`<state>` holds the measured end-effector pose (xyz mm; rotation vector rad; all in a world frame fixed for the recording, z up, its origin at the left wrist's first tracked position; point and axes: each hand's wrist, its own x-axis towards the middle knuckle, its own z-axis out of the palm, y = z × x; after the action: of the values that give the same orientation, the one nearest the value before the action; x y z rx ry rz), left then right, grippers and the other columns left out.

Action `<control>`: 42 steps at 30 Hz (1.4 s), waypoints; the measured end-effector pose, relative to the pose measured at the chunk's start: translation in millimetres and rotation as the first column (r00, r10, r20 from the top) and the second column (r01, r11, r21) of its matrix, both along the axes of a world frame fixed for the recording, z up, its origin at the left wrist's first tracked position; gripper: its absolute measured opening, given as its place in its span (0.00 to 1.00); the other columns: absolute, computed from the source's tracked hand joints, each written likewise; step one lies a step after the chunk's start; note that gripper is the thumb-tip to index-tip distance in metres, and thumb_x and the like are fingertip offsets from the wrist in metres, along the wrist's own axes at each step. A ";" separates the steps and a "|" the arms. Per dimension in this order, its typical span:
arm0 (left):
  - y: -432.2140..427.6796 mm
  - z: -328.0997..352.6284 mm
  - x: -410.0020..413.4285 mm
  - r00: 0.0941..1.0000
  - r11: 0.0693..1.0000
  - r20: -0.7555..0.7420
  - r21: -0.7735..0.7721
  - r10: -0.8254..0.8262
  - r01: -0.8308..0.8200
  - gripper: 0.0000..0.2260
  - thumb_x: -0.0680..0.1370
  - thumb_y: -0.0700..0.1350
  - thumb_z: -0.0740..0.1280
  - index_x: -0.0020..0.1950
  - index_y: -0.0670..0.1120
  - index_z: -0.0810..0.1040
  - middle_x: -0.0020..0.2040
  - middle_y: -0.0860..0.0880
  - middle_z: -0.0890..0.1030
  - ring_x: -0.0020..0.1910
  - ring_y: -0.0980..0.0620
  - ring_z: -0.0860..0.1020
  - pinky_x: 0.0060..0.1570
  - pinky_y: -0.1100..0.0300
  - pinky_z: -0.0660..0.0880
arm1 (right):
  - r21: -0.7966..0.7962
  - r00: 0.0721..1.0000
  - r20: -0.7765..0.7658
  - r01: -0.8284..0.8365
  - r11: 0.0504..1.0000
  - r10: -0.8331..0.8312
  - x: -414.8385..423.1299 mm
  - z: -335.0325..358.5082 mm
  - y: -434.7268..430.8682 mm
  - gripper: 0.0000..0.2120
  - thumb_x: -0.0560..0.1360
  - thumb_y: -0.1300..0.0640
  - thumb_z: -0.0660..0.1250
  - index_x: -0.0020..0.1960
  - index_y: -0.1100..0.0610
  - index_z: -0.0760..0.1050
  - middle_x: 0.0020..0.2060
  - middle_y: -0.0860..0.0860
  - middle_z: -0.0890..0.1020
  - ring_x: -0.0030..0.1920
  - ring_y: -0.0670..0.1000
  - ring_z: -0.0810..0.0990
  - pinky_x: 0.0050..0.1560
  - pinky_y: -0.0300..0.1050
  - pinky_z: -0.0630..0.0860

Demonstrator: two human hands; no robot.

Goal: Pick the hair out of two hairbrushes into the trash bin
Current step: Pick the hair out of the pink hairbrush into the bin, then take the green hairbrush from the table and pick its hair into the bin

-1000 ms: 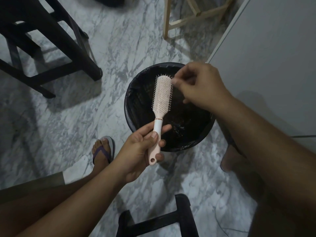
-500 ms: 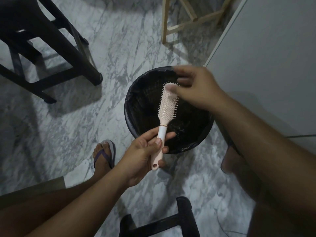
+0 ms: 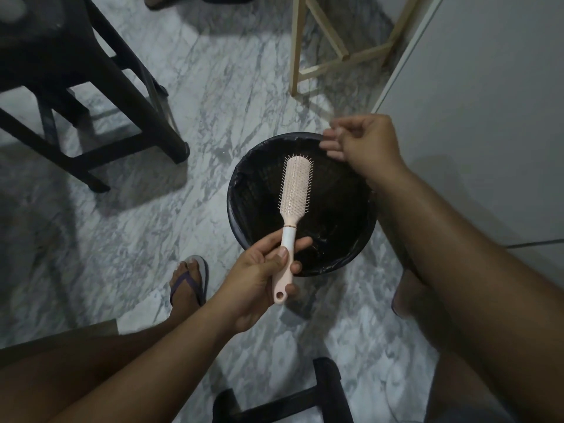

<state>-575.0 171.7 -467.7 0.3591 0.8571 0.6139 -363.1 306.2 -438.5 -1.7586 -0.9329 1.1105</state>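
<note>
One pink hairbrush (image 3: 294, 186) gripped by the left hand (image 3: 259, 276) over the trash bin (image 3: 235, 209); right hand (image 3: 363, 145) loosely curled, perhaps pinching hair; best released above the liner.

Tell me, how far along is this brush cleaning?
Midway through the first brush, it seems. The left hand holds the pink brush by its handle over the black-lined bin. The right hand is off the bristles, fingers loosely curled above the bin's far rim, as if dropping hair; I can't make out any strands. The bristles look mostly clear. No second brush is in view, so that one looks left to do.
</note>
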 end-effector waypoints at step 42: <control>63.8 292.7 70.9 0.805 0.920 -0.516 0.078 -0.292 0.384 0.10 0.81 0.39 0.66 0.60 0.46 0.82 0.54 0.49 0.87 0.54 0.44 0.84 0.53 0.45 0.80 | -0.069 0.978 0.050 0.207 0.976 -0.204 42.0 262.2 -50.5 0.13 0.74 0.56 0.73 0.57 0.59 0.82 0.54 0.54 0.85 0.56 0.53 0.83 0.62 0.56 0.79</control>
<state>-504.1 235.5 -175.0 0.8450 1.1978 0.2562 -321.1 255.7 -176.3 -1.8985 -0.7235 0.9879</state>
